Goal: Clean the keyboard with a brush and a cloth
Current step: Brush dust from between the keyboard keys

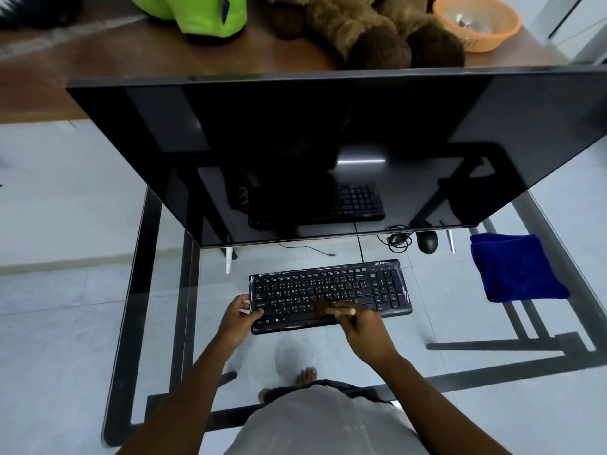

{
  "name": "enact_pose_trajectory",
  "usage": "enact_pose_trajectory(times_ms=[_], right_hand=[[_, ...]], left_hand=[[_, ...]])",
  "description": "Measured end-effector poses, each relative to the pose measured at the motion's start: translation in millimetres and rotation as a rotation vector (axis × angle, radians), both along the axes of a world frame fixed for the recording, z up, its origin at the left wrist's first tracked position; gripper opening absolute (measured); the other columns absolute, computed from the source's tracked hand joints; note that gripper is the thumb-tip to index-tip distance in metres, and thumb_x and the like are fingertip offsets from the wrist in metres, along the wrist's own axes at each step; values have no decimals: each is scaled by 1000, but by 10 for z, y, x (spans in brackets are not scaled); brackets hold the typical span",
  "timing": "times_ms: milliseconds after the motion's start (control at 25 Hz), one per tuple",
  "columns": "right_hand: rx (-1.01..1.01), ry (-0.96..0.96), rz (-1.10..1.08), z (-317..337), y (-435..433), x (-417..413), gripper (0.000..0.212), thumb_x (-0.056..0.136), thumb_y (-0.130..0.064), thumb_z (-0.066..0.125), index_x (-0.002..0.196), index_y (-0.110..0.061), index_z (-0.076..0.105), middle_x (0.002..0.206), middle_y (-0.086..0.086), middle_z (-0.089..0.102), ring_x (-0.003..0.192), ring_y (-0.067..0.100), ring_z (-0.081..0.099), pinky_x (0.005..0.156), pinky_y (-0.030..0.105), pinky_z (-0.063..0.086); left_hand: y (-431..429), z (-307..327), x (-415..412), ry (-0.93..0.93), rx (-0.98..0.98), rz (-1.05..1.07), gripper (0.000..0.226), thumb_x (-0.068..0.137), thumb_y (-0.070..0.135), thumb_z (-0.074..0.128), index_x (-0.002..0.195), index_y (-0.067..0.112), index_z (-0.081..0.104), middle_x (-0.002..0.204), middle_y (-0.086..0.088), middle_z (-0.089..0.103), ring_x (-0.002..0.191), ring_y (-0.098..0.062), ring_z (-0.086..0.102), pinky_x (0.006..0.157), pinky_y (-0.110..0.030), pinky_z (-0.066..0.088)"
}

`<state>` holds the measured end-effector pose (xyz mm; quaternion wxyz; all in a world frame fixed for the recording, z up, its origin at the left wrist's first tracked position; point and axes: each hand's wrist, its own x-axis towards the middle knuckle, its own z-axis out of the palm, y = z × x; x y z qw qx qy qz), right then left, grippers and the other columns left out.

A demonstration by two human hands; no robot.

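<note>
A black keyboard (331,292) lies on the glass desk below the monitor. My left hand (238,318) grips its near left corner, thumb on the keys. My right hand (366,328) holds a small wooden-handled brush (331,310), whose bristles rest on the lower middle keys and look blurred. A folded blue cloth (515,269) lies on the desk to the right, apart from both hands.
A large dark monitor (312,152) leans over the back of the glass desk (157,323). A black mouse (427,242) and coiled cable (399,239) sit behind the keyboard. Plush toys and an orange bowl (476,23) stand on a wooden table beyond.
</note>
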<state>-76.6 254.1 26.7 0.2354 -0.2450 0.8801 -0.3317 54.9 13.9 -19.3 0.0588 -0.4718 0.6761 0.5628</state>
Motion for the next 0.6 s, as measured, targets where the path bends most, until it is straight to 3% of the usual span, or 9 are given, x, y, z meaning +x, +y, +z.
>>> enact_pose_trajectory(times_ms=[80, 200, 280, 360, 480, 600], right_hand=[[11, -17, 42, -24, -21, 32, 19, 94, -24, 59, 108, -21, 72, 88, -22, 64, 60, -9, 54, 61, 12, 42], [-11, -14, 7, -22, -69, 32, 20, 94, -23, 59, 108, -19, 72, 86, -17, 68, 56, -10, 53, 56, 4, 37], [0, -14, 71, -26, -103, 40, 21, 94, -25, 59, 109, -20, 73, 98, -14, 71, 60, -13, 53, 60, 1, 37], [-24, -13, 17, -15, -128, 50, 21, 93, -23, 60, 109, -17, 72, 93, -8, 73, 60, -7, 56, 58, 2, 38], [-35, -30, 67, -54, -163, 76, 23, 94, -29, 59, 111, -21, 72, 106, -9, 73, 79, -2, 65, 69, 11, 48], [-51, -36, 55, -42, -216, 93, 23, 94, -24, 60, 113, -18, 70, 97, -12, 71, 71, -12, 60, 63, 3, 42]], left_hand=[[-3, -4, 4, 2, -6, -4, 36, 87, 14, 66, 120, 16, 52, 108, -6, 55, 80, -11, 55, 62, -22, 43], [-8, -9, 2, 8, 0, -6, 36, 87, 14, 66, 120, 16, 52, 108, -6, 56, 80, -12, 55, 62, -21, 43], [-10, -18, 2, 6, -4, -7, 37, 87, 14, 67, 121, 16, 52, 109, -7, 56, 82, -14, 56, 62, -22, 43], [-14, -29, 8, 11, -1, -2, 38, 86, 13, 67, 121, 14, 53, 108, -7, 56, 82, -15, 56, 62, -22, 43], [-23, -40, 7, 8, -7, 0, 38, 86, 13, 67, 122, 14, 53, 107, -8, 56, 81, -14, 55, 62, -22, 43], [-28, -48, 2, 7, 5, 3, 39, 86, 13, 67, 122, 15, 53, 108, -7, 56, 83, -16, 56, 61, -22, 44]])
